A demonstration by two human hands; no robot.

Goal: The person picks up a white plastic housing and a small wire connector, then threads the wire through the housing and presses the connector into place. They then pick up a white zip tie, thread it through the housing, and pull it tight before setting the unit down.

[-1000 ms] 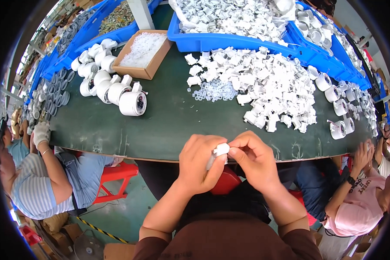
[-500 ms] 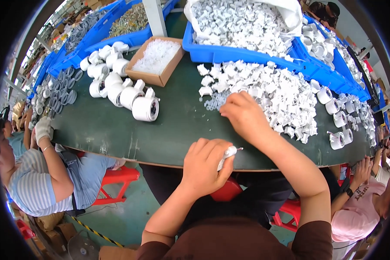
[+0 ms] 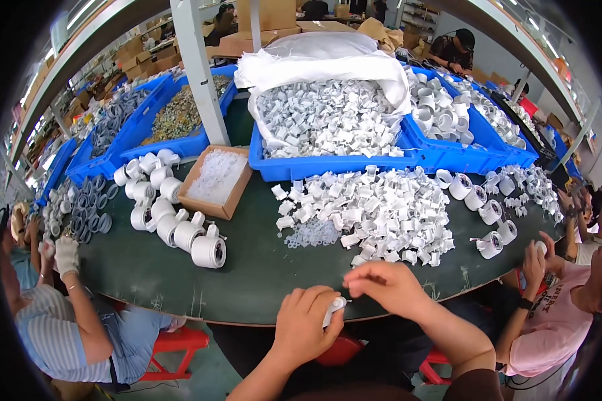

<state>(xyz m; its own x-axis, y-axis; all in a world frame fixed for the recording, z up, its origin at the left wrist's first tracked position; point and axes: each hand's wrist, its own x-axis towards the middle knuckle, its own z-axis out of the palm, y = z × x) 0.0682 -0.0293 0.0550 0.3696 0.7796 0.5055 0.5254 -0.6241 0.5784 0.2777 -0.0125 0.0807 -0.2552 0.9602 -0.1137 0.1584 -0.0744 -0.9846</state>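
At the table's near edge my left hand is closed around a small white plastic part, whose round end pokes out between thumb and fingers. A thin tip sticks out from that end. Just right of it is my right hand, its thumb and bent forefinger brought together in a pinch. Whatever sits between those fingertips is too small to make out. Beyond both hands lie a little heap of translucent rings and a big pile of white plastic brackets.
A blue bin holds a white sack of brackets. White cylindrical housings stand left, beside a cardboard box of clear pieces. More housings lie right. A grey post rises behind. Co-workers sit on both sides.
My right hand has come back from the translucent rings to beside the part in my left hand, its fingers now pinched. The view has tilted up, showing more of the room.
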